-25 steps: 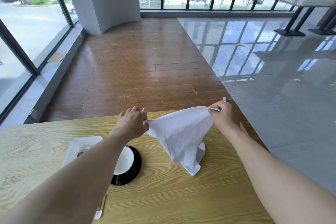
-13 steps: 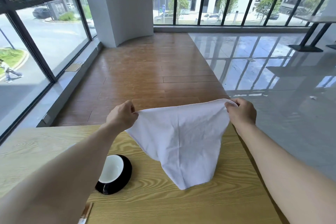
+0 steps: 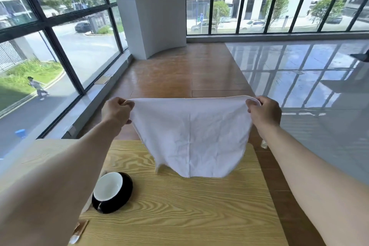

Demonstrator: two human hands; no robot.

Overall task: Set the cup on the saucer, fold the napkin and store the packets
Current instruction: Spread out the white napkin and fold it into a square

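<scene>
napkin (image 3: 191, 138) | left hand (image 3: 116, 113) and right hand (image 3: 263, 112) pinch top corners, spread above table (image 3: 179, 215) | fold step underway | next probably bring corners together evenly

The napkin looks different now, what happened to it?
Both hands, left and right, pulled apart and rose, stretching the napkin from a bunched drape into a flat hanging sheet, its bottom edge lifted off the table. Both hands kept their grip. The cup stayed on its saucer.
</scene>
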